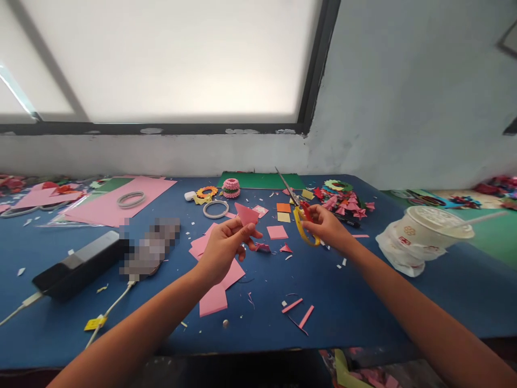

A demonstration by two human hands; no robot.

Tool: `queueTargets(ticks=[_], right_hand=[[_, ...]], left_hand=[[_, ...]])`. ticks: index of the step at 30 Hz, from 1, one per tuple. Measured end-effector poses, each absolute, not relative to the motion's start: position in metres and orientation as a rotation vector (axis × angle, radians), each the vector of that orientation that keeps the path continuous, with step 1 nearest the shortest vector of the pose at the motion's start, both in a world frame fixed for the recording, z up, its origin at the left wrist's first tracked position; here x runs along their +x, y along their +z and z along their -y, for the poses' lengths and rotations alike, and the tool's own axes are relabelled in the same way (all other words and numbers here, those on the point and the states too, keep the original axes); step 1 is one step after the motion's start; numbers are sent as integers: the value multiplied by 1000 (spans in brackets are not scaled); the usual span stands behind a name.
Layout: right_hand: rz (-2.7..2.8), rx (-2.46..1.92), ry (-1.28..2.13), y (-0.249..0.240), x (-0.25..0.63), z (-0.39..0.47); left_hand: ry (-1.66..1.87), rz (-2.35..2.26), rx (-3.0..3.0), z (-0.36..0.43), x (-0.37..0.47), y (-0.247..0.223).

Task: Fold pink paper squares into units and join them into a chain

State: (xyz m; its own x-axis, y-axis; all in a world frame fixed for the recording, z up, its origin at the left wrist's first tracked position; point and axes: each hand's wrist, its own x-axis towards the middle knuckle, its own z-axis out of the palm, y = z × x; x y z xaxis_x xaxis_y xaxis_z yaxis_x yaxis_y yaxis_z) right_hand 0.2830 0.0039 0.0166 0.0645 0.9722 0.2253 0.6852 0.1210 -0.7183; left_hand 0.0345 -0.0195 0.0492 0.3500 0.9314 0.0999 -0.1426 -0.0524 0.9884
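Forearms [167, 312] over table edge [283, 351], open gap between hands [224, 245], scissors [298, 220] in right

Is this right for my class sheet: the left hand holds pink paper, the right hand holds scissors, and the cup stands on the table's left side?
No: the head view shows the cup on the right side of the table. The left hand does hold pink paper, and the right hand scissors.

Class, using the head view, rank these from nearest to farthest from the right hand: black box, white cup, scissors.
1. Scissors: held in the right hand.
2. White cup: apart from that hand, to its right.
3. Black box: well off to its left, toward the view's left edge.
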Motion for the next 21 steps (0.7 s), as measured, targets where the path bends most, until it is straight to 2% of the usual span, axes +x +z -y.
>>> queueTargets(ticks=[3,5,7,21], right_hand=[[1717,-1404,745,30,251,11],[1649,-1132,1186,36,232,22],[1642,-1002,1358,37,218,32],[1899,-1047,1274,6,212,52]], left_hand=[[1083,-800,1325,22,32,54],[1073,-786,1333,23,30,57],[1066,-766,1332,24,28,58],[1190,-838,1494,20,19,62]])
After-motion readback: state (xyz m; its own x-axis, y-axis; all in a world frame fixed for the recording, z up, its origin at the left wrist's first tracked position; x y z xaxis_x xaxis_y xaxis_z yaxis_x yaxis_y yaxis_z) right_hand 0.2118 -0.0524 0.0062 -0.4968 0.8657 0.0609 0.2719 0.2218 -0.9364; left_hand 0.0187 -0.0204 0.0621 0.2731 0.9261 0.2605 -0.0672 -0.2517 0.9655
